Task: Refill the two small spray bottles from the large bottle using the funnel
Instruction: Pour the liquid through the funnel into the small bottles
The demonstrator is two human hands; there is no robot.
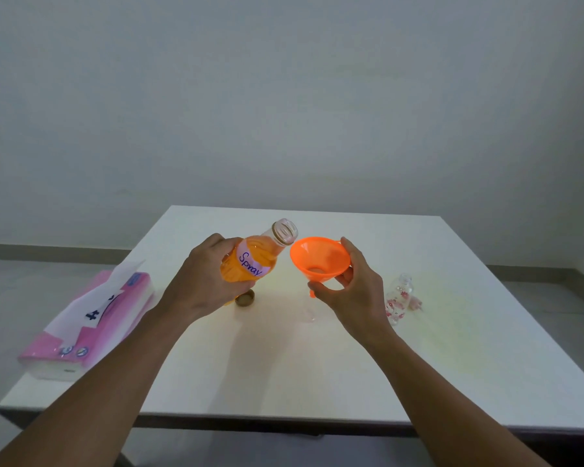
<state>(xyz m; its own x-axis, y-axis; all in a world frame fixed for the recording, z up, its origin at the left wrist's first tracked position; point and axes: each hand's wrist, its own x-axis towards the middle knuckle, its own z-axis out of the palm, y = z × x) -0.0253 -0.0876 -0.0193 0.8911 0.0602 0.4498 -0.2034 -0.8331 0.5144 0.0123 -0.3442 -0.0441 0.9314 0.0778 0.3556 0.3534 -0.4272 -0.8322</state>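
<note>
My left hand (203,281) grips the large bottle (250,264) of orange liquid labelled "Spray". It is uncapped and tilted, its open mouth close to the rim of the orange funnel (319,261). My right hand (351,291) holds that funnel by its rim above the white table (284,365). Under the funnel's spout stands a faint clear small bottle (309,313); whether the spout sits in its neck I cannot tell. A second small clear bottle (398,298) with a pink flower pattern stands uncapped to the right of my right hand.
The large bottle's brown cap (244,299) lies on the table under my left hand. A pink pack of tissues (91,325) rests on the table's left edge. A small pink piece (416,303) lies beside the flowered bottle.
</note>
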